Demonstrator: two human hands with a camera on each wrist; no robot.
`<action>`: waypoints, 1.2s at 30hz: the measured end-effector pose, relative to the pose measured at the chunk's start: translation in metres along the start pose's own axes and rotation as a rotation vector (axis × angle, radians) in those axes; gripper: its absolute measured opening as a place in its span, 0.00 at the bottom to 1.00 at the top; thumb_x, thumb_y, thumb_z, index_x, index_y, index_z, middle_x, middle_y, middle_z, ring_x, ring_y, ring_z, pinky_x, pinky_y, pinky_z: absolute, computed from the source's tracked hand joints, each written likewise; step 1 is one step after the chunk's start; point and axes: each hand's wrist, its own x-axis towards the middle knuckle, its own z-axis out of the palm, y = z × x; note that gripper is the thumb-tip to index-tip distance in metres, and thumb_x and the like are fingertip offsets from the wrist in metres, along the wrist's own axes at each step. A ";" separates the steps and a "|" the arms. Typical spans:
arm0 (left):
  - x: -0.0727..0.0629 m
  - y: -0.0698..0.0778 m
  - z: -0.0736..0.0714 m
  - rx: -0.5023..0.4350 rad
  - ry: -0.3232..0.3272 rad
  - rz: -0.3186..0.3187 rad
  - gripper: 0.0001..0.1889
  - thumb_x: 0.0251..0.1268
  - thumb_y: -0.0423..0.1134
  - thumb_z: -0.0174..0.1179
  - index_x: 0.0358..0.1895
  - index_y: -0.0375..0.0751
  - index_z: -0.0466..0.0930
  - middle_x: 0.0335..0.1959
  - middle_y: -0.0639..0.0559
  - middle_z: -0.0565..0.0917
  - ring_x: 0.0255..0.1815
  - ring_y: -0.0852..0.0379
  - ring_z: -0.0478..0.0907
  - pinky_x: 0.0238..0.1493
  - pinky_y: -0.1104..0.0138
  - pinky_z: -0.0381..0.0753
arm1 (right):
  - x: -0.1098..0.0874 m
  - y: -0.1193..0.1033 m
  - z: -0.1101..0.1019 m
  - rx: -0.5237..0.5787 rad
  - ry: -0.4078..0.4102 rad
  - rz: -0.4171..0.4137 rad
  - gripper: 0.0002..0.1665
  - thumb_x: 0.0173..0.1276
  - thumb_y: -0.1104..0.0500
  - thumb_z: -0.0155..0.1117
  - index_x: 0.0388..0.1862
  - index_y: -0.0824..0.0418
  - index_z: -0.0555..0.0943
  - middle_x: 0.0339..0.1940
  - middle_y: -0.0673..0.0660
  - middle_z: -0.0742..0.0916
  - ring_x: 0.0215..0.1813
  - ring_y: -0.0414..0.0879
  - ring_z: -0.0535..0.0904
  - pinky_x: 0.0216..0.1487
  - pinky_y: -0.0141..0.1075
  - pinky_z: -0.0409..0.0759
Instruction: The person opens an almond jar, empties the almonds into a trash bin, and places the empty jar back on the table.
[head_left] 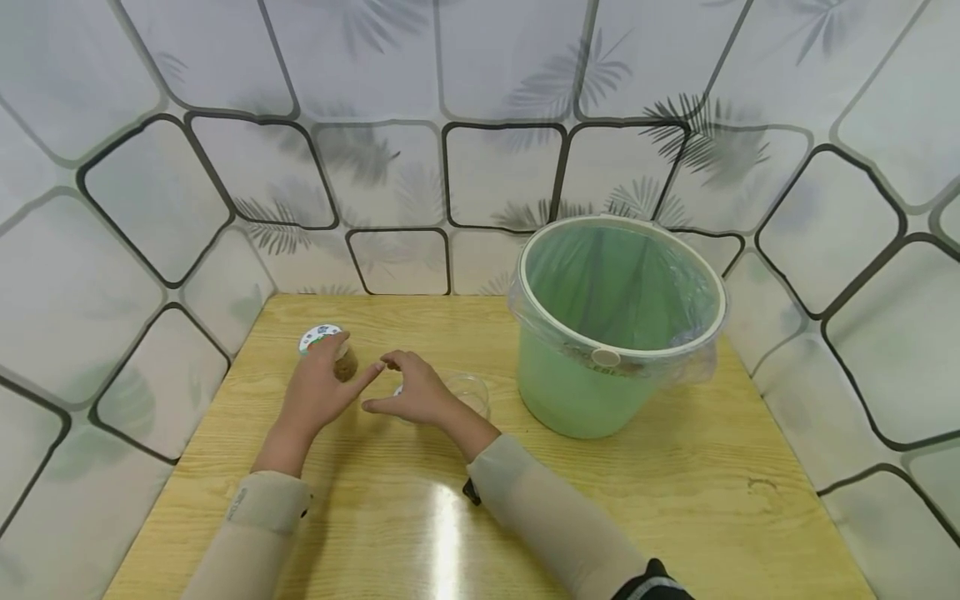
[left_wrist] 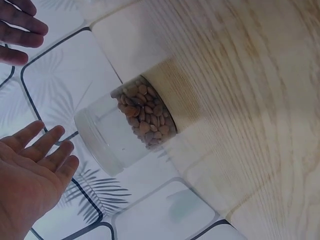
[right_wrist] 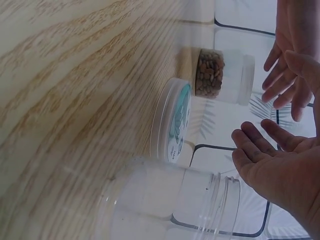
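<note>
A lidded clear jar (left_wrist: 120, 140), partly filled with brown nut-like pieces (left_wrist: 145, 115), stands upright at the table's left back. My left hand (head_left: 318, 396) is just in front of it in the head view, fingers relaxed, holding nothing. Beside it my right hand (head_left: 420, 392) has loosely bent fingers, also around nothing. The fingertips of both hands point toward each other. Near the right hand stands a clear jar without a lid (right_wrist: 165, 200), looking empty. A white lid with a green-printed top (right_wrist: 170, 122) lies between the two jars, mostly hidden by the right hand in the head view.
A large green bucket (head_left: 562, 383) lined with a clear plastic bag stands right of the open jar. The wooden table (head_left: 675, 517) meets patterned walls (head_left: 390, 192) at the back and both sides.
</note>
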 end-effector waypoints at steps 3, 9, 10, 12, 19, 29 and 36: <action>0.002 -0.004 0.000 0.014 0.033 0.014 0.44 0.72 0.59 0.68 0.75 0.24 0.69 0.73 0.26 0.75 0.75 0.26 0.70 0.72 0.32 0.70 | 0.001 0.000 0.001 0.010 -0.001 0.001 0.48 0.68 0.40 0.77 0.80 0.56 0.69 0.76 0.58 0.77 0.77 0.58 0.73 0.72 0.52 0.79; 0.006 -0.012 0.000 0.029 0.051 0.025 0.43 0.72 0.57 0.69 0.74 0.24 0.70 0.72 0.26 0.75 0.75 0.25 0.70 0.72 0.32 0.71 | 0.002 -0.002 0.002 0.020 -0.005 0.005 0.50 0.68 0.38 0.77 0.80 0.56 0.69 0.77 0.58 0.77 0.78 0.57 0.73 0.73 0.52 0.79; 0.006 -0.013 0.000 0.029 0.047 0.022 0.43 0.72 0.58 0.68 0.74 0.25 0.70 0.73 0.26 0.75 0.75 0.25 0.69 0.72 0.32 0.70 | 0.002 -0.002 0.002 0.019 -0.006 0.006 0.50 0.68 0.37 0.76 0.80 0.56 0.69 0.76 0.57 0.77 0.78 0.57 0.73 0.72 0.52 0.79; 0.007 -0.014 0.000 0.027 0.042 0.015 0.43 0.72 0.58 0.68 0.74 0.25 0.70 0.73 0.26 0.74 0.76 0.25 0.69 0.73 0.32 0.70 | 0.002 -0.003 0.002 0.023 -0.008 0.008 0.50 0.68 0.37 0.76 0.81 0.56 0.69 0.76 0.57 0.77 0.78 0.57 0.73 0.72 0.51 0.80; 0.010 -0.018 -0.001 0.016 0.038 -0.007 0.42 0.73 0.57 0.68 0.73 0.24 0.70 0.73 0.24 0.73 0.75 0.24 0.68 0.72 0.30 0.70 | 0.004 -0.003 0.001 0.024 -0.008 0.006 0.49 0.69 0.38 0.75 0.80 0.58 0.69 0.76 0.60 0.78 0.77 0.58 0.74 0.71 0.51 0.80; 0.013 -0.024 -0.003 0.007 0.047 -0.008 0.38 0.74 0.54 0.67 0.70 0.23 0.73 0.71 0.24 0.74 0.72 0.24 0.70 0.71 0.30 0.70 | 0.008 -0.007 0.005 0.012 -0.004 0.021 0.49 0.69 0.37 0.75 0.80 0.57 0.69 0.75 0.58 0.78 0.77 0.57 0.74 0.71 0.50 0.81; 0.016 -0.026 -0.002 0.012 0.066 -0.009 0.34 0.74 0.53 0.67 0.67 0.24 0.75 0.69 0.25 0.77 0.68 0.25 0.74 0.68 0.32 0.73 | 0.009 -0.007 0.006 0.021 0.001 0.027 0.47 0.69 0.39 0.76 0.80 0.57 0.70 0.75 0.58 0.78 0.76 0.57 0.74 0.71 0.50 0.80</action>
